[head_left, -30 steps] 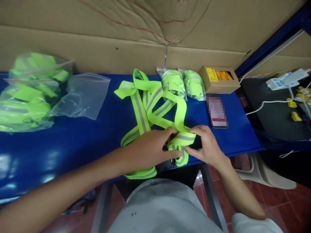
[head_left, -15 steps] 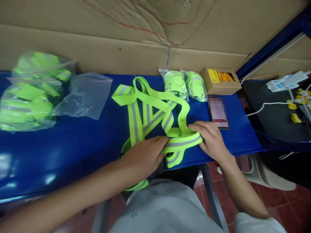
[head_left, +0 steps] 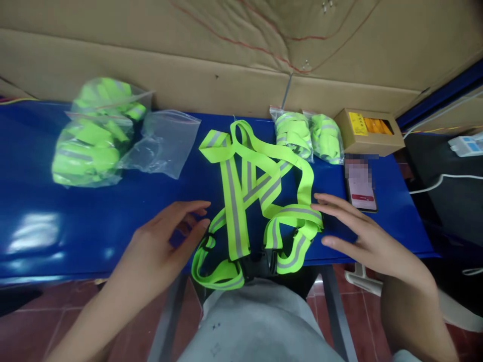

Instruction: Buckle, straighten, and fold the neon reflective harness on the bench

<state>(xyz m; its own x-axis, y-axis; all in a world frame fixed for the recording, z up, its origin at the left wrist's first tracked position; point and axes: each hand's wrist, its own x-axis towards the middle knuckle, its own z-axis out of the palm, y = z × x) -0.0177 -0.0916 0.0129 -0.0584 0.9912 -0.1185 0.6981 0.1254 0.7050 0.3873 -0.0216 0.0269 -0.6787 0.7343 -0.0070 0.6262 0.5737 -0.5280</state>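
A neon yellow-green reflective vest of straps (head_left: 236, 216) with a grey stripe lies loosely looped at the front of the blue table. Black buckle parts (head_left: 260, 264) join its straps at the table's edge. To its left is my left hand (head_left: 166, 241), fingers curved and apart, holding nothing. My right hand (head_left: 358, 234) is also empty, thumb and fingers spread beside the right-hand loop. Its fingertips are at the strap's edge; whether they touch it I cannot tell.
Bagged green straps (head_left: 88, 148) sit at the left by a clear zip bag (head_left: 162, 143). Two smaller bagged rolls (head_left: 294, 133) stand at the back, near a cardboard box (head_left: 372, 141) and a phone (head_left: 360, 186). A cardboard wall (head_left: 151, 70) bounds the table's rear.
Both hands have let go of the strap. My left hand has moved left off the vest, and my right hand has opened slightly to the right. The view has shifted left.
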